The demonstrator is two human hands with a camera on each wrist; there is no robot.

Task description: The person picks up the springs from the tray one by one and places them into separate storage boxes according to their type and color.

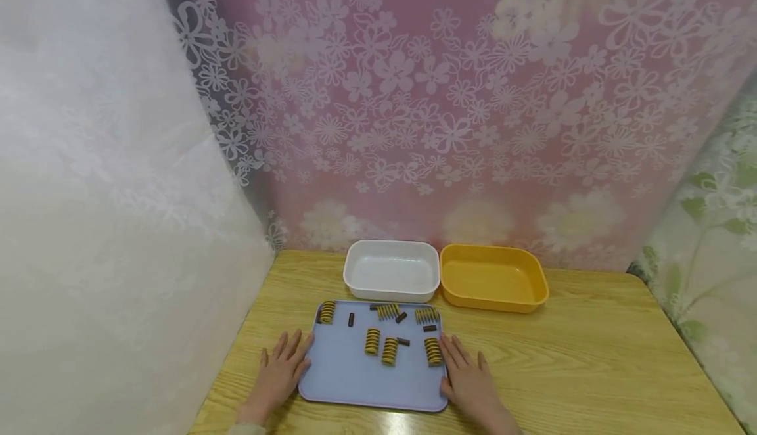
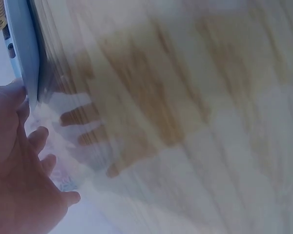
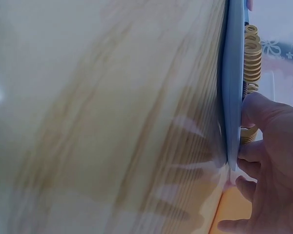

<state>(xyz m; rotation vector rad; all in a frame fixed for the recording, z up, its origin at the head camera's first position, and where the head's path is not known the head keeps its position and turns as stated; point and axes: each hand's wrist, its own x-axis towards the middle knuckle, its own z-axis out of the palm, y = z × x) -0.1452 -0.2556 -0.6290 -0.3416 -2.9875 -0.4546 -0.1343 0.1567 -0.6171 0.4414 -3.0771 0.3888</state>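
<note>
A light blue tray (image 1: pixel 367 382) lies on the table with several yellow coil springs (image 1: pixel 372 342) and several small dark cylindrical pieces (image 1: pixel 351 320) scattered over its back half. My left hand (image 1: pixel 280 369) rests at the tray's left side, fingers extended, fingertips on the rim. On the opposite side, my right hand (image 1: pixel 470 379) touches the right rim beside a spring (image 1: pixel 433 352). In the left wrist view, the left hand (image 2: pixel 24 161) has its fingers spread at the tray's edge. The right wrist view has the right hand (image 3: pixel 278 156) with thumb and fingers at the rim, near several springs.
Behind the tray stand a white bin (image 1: pixel 392 294) and, to its right, a yellow bin (image 1: pixel 493 303). The wood-grain table (image 1: pixel 591 363) stretches off to the right. A flowered curtain (image 1: pixel 449 159) hangs at the back, and a pale sheet (image 1: pixel 118 225) on the left.
</note>
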